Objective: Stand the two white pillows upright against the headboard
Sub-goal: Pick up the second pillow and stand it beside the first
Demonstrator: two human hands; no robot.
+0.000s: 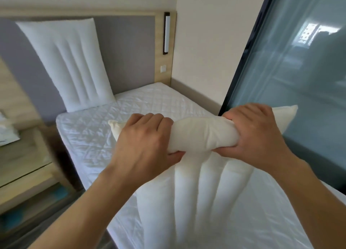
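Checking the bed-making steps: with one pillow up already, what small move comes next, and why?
Probably carry the held pillow, gripped at its top edge by the left hand and right hand, toward the bare headboard space right of the standing pillow.

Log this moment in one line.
pillow 1: upright at headboard | pillow 2: held over bed | left hand, right hand: grip top edge

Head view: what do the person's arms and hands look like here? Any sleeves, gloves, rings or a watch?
Both forearms are bare as far as the frame shows, with no sleeve or cuff in view. The left hand and the right hand wear no gloves. No ring, watch, bracelet or other marking shows on the fingers or wrists. The fingernails cannot be seen.
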